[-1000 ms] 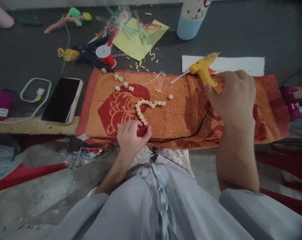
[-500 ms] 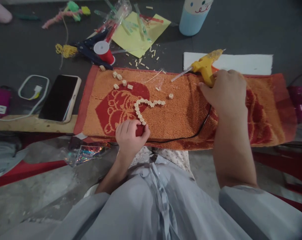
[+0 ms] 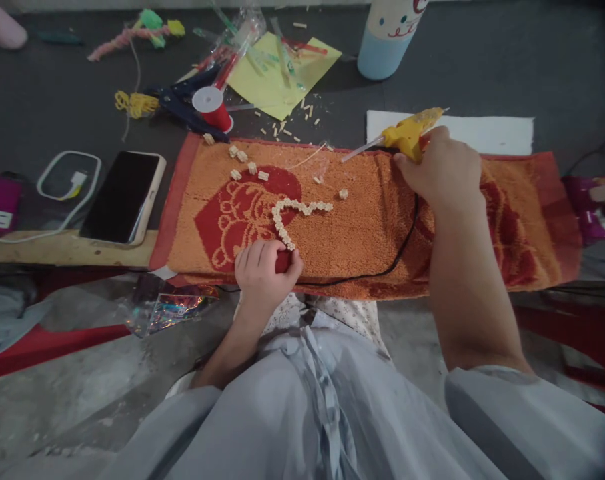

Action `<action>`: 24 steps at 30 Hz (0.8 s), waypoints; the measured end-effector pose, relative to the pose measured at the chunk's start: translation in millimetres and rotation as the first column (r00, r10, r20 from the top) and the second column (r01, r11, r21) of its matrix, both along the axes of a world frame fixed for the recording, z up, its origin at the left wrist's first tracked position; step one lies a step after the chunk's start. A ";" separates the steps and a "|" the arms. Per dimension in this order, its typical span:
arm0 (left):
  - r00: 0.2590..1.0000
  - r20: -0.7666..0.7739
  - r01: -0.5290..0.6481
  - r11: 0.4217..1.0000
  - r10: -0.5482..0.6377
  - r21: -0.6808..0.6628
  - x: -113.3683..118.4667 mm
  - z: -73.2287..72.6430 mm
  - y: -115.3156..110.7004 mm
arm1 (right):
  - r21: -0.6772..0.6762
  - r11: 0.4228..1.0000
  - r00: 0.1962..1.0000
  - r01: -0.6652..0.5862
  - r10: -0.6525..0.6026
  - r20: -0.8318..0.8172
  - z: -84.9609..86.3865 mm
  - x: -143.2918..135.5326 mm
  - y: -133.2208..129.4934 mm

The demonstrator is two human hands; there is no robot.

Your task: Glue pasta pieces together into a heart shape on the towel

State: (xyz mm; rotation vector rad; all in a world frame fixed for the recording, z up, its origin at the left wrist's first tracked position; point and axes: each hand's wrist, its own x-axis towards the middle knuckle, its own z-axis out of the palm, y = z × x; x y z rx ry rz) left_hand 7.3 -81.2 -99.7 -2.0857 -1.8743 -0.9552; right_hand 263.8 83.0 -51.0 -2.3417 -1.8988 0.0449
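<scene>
My right hand (image 3: 441, 170) is closed round the handle of a yellow hot glue gun (image 3: 407, 137). Its nozzle points away to the upper right, and a clear glue stick (image 3: 363, 149) sticks out of its rear. At the towel's front edge, my left hand (image 3: 266, 268) pinches the lower end of a curved chain of small pale pieces (image 3: 281, 223), shaped like part of a heart. The chain lies on an orange and red towel (image 3: 362, 233). One loose pale cluster (image 3: 343, 194) rests right of the chain; several more (image 3: 252, 167) lie at the upper left.
A red thread spool (image 3: 213, 110) stands beside dark blue pliers (image 3: 182, 100). Behind are yellow paper (image 3: 262, 87) with straws and scattered bits, a blue bottle (image 3: 385, 50) and a white strip (image 3: 502, 133). A phone (image 3: 122, 197) lies left; a black cord (image 3: 382, 270) crosses the towel.
My right hand and the glue gun have shifted slightly left. My left hand keeps its pinch at the chain's end. The whole view has moved a little.
</scene>
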 end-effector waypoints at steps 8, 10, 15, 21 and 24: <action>1.000 0.004 0.000 1.000 0.000 0.025 0.5 -1.0 -0.5 | -0.003 1.000 0.999 0.004 -0.004 -0.051 -0.2 5.5 4.2; 1.000 0.002 -0.002 1.000 0.001 0.020 0.7 -0.7 -0.7 | 0.033 0.999 0.995 0.006 -0.002 -0.099 0.3 10.0 3.0; 1.000 -0.003 -0.018 1.000 0.018 0.011 1.2 0.0 -1.7 | 0.233 0.969 0.948 0.077 0.002 -0.319 -5.1 29.0 6.3; 1.000 0.006 -0.023 1.000 0.023 -0.017 1.5 0.1 -2.6 | 0.524 0.840 0.627 0.139 0.335 -0.703 -10.1 49.4 9.2; 0.999 0.023 -0.024 0.999 0.025 -0.026 2.1 0.4 -2.4 | 0.629 0.761 0.454 0.159 0.509 -0.731 0.1 44.8 -11.2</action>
